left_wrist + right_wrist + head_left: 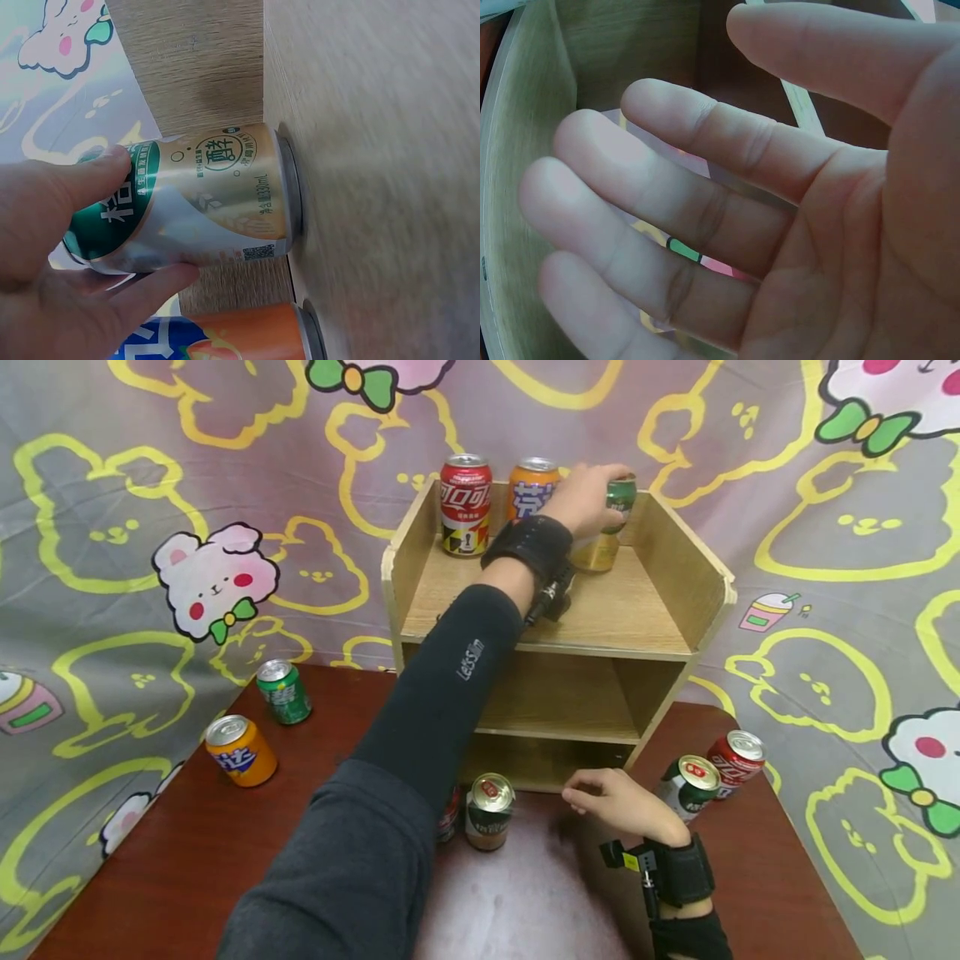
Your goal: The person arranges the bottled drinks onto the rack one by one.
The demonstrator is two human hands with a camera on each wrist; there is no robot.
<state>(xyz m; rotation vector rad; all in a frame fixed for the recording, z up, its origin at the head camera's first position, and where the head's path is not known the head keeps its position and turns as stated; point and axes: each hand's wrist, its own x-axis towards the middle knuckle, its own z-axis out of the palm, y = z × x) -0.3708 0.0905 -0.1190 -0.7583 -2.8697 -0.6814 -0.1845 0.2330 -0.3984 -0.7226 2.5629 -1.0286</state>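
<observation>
My left hand reaches over the top board of a wooden shelf unit and grips a green and gold can near its upper end. In the left wrist view the thumb and fingers wrap the can, whose base meets the board. Just left of it stand an orange can and a red cola can. My right hand hovers low over the table in front of the shelf's bottom opening, fingers loosely spread and holding nothing; the right wrist view shows its open palm.
On the dark red table stand a green can and an orange can at the left, a brown-banded can in front of the shelf, and a green-white can and a red can at the right. A cartoon-print cloth hangs behind.
</observation>
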